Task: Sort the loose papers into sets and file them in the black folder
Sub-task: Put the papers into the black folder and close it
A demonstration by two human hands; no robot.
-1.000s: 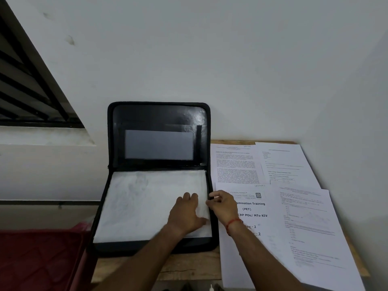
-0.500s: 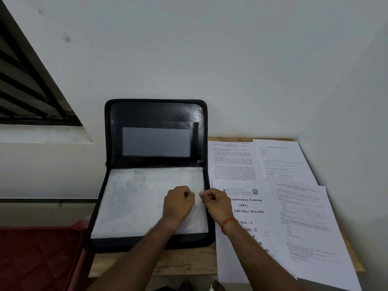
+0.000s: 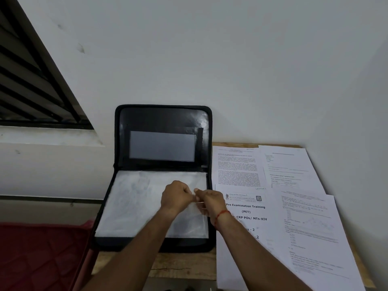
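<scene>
**Hands at the sleeve of the open folder**

Black zip-edged folder [image 3: 162, 116] stands open at the left end of the wooden surface [image 3: 184, 265]. The lid is upright against the white wall, with its inner pocket facing the person. The base lies flat and reaches from the hinge towards the person. The hinge line runs left to right, parallel to the wall.

A stack of cloudy clear plastic sleeves [image 3: 136, 204] fills the base. Its near right corner is lifted slightly off the stack.

Left hand [image 3: 176, 196]: fingers curled, pinching the top sleeve near its right edge. Right hand [image 3: 210, 201]: also curled, pinching the same sleeve just beside the left hand, knuckles almost touching. A red thread circles the right wrist. Which side of the sleeve is its open side: cannot tell.

Loose papers lie on the surface right of the folder, all outside it. Long axes run from the person towards the wall, and the print reads upright:
- Title sheet headed "Pre Examination Training" [image 3: 245, 206], nearest the folder, partly under the right forearm.
- Dense text sheet [image 3: 237, 166], behind it.
- Sparsely printed sheet [image 3: 287, 164], back right.
- Sheet with a graph [image 3: 310, 232], front right, overlapping the title sheet.

A dark red quilted cushion [image 3: 42, 257] sits low on the left, beside the surface.
</scene>
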